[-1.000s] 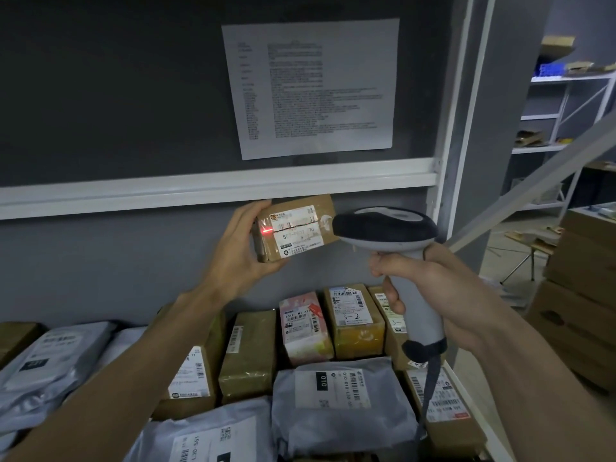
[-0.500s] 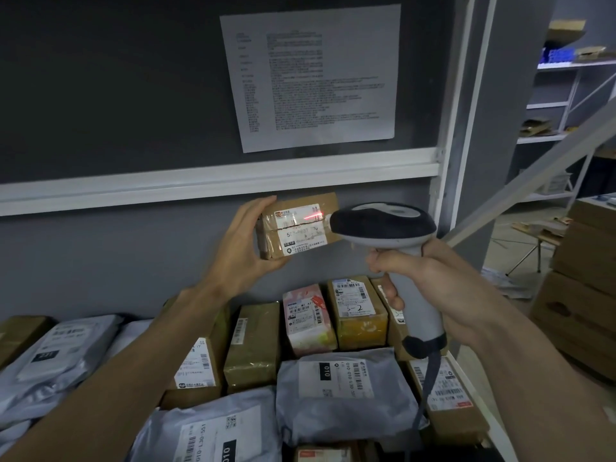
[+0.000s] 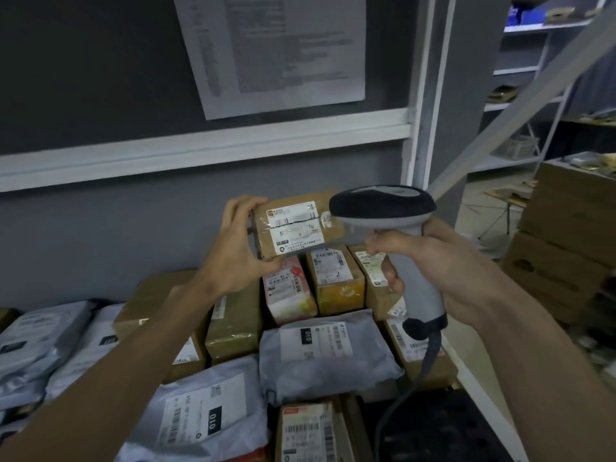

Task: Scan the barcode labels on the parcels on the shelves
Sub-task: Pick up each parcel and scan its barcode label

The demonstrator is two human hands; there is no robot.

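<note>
My left hand (image 3: 235, 248) grips a small brown cardboard parcel (image 3: 295, 225) by its left end, holding it up above the shelf with its white barcode label (image 3: 295, 228) facing me. My right hand (image 3: 430, 268) is wrapped round the grey handle of a barcode scanner (image 3: 383, 208), whose dark head sits right beside the parcel's right end and covers a bit of it. No red scan line shows on the label. A dark cable (image 3: 423, 361) hangs from the scanner's base.
The shelf below holds several parcels: brown boxes (image 3: 336, 278), a pink packet (image 3: 288, 288) and grey mailer bags (image 3: 320, 355), labels up. A printed sheet (image 3: 270, 48) hangs on the dark back wall. A white shelf post (image 3: 420, 128) stands right; stacked cartons (image 3: 566, 255) beyond it.
The red scan line that lay on the parcel's label is gone. The view has dipped lower, showing more of the shelf's front parcels; both hands keep their hold.
</note>
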